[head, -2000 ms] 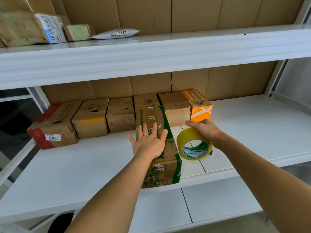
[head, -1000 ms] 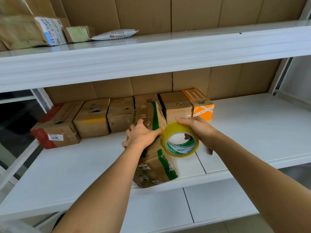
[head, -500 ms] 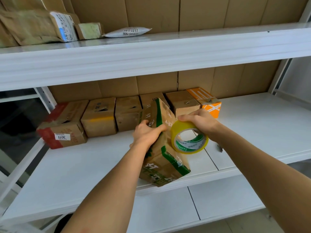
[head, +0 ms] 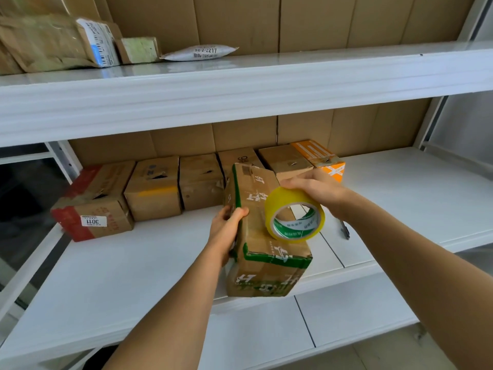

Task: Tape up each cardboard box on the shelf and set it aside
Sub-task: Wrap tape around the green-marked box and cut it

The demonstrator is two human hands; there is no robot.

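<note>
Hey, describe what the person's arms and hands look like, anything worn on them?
Both forearms are bare as far as the frame shows: no sleeves, gloves, watch or bracelets visible. The left hand and right hand show no rings. Fingernails look short and unpainted.

pkg (head: 50,41) cut off left, label illegible

Matt, creased cardboard box (head: 262,236); glossy yellow plastic tape roll (head: 294,213).
</note>
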